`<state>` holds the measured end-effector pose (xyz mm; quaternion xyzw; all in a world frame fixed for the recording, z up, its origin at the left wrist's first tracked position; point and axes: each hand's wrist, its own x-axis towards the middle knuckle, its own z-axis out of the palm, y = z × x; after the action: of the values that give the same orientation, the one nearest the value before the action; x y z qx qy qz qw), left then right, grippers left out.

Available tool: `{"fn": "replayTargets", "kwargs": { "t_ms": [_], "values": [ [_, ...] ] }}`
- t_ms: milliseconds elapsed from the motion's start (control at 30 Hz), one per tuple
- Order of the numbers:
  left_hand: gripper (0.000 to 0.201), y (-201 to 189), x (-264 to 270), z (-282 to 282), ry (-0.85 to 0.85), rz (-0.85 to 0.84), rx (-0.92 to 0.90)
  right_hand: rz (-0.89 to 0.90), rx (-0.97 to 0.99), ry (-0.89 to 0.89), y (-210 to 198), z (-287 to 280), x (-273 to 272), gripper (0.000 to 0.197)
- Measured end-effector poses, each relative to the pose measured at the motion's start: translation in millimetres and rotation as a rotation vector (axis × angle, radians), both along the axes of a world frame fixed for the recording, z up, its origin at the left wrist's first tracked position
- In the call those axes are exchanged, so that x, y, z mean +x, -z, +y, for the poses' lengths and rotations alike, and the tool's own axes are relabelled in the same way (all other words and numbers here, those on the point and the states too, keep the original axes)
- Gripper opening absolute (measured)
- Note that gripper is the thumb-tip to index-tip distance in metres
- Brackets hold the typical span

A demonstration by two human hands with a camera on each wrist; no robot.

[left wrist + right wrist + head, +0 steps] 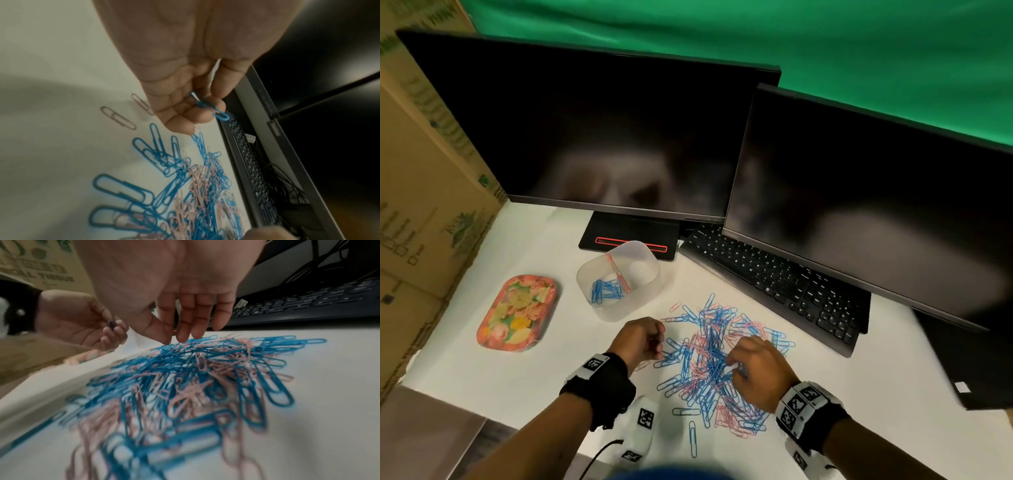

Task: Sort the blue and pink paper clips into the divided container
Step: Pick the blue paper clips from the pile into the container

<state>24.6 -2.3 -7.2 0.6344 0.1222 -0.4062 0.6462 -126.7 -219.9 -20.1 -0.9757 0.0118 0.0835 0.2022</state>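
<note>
A tangled pile of blue and pink paper clips (717,359) lies on the white table, also filling the right wrist view (185,378). The translucent divided container (650,274) stands beyond it, with a pink divider and several blue clips (604,291) in its left compartment. My left hand (654,341) hovers at the pile's left edge. In the left wrist view this hand (211,104) pinches blue clips (221,116) between thumb and curled fingers. My right hand (734,368) reaches down with nearly straight fingers (182,331), whose tips touch the top of the pile.
A floral tray (517,313) lies left of the container. A black keyboard (774,284) runs along the right behind the pile, under two dark monitors (592,137) (876,205). Cardboard boxes (424,205) wall the left side. A single blue clip (692,438) lies near the front edge.
</note>
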Motion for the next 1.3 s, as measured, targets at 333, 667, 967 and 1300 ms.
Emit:
{"fn": "replayTargets", "kwargs": {
  "t_ms": [333, 667, 967, 1300],
  "values": [
    [0.019, 15, 2, 0, 0.070, -0.040, 0.178, -0.112, -0.032, 0.028, 10, 5, -4, 0.013],
    [0.021, 28, -7, 11, 0.813, -0.817, 0.814, -0.097, 0.566, 0.530, -10, -4, 10, 0.011],
    [0.016, 28, -6, 11, 0.919, -0.852, 0.869, 0.000, 0.956, 0.803, -28, -8, 30, 0.025],
    [0.019, 22, -12, 7, 0.994, -0.886, 0.900, 0.104, 1.582, 1.091, -51, -12, 46, 0.025]
  ]
}}
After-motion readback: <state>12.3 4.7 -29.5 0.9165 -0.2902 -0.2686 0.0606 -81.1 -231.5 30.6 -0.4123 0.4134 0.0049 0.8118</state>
